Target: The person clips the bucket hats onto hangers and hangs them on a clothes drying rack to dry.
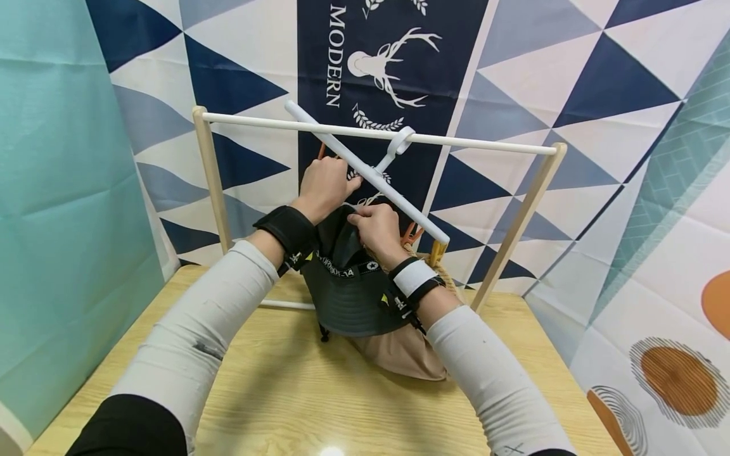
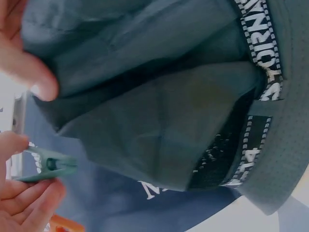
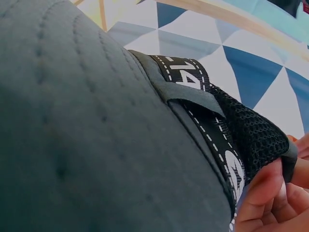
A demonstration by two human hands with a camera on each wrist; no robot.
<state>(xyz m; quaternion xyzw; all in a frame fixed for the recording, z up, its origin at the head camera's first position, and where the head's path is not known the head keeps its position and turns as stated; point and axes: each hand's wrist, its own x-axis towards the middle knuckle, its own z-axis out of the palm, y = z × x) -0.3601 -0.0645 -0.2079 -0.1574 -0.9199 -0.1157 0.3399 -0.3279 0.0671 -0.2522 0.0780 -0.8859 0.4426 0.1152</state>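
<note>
A dark grey-green bucket hat (image 1: 356,310) with a black lettered band hangs, brim down, below a pale clip hanger (image 1: 367,171). My right hand (image 1: 376,231) pinches the crown fabric; in the right wrist view its fingertips (image 3: 265,188) grip beside the black mesh panel (image 3: 251,130). My left hand (image 1: 324,187) is just above and left of the hat, under the hanger bar. Between its thumb and fingers it pinches a green clothespin (image 2: 50,164), seen in the left wrist view apart from the hat fabric. Whether the clothespin's jaws are spread is unclear.
The hanger hooks over the white rod (image 1: 485,144) of a wooden-legged rack (image 1: 519,221) on the wood table (image 1: 274,392). Behind the hat, a beige bag (image 1: 405,354) with a rope handle reaches the tabletop. A yellow clip (image 1: 438,252) and orange clips (image 1: 412,234) are at the hanger's right end.
</note>
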